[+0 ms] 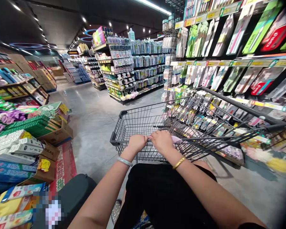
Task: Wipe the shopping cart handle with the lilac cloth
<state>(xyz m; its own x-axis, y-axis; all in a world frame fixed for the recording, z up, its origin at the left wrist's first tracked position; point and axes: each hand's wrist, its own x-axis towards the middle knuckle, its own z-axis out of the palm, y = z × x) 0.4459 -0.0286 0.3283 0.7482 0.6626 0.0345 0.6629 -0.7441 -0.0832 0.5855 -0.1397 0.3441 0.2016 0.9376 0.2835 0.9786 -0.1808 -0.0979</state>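
Observation:
A black wire shopping cart (138,117) stands in front of me, turned sideways with its handle bar (240,105) off to the right. My left hand (138,143) is closed on the cart's near rim; a pale bangle circles that wrist. Right beside it, my right hand (161,141) is closed on the same rim, with a gold bracelet on the wrist. The two hands almost touch at the thumbs. A small pink piece (176,139) shows just past my right hand; I cannot make out what it is. The basket's wire floor shows through the mesh.
On the right, a tall shelf (219,62) of packaged goods rises close behind the cart. Another stocked shelf (119,63) stands ahead across the aisle floor (85,111). Cartons (59,130) and packets line the left, with a dark grey rounded object (78,194) near my left arm.

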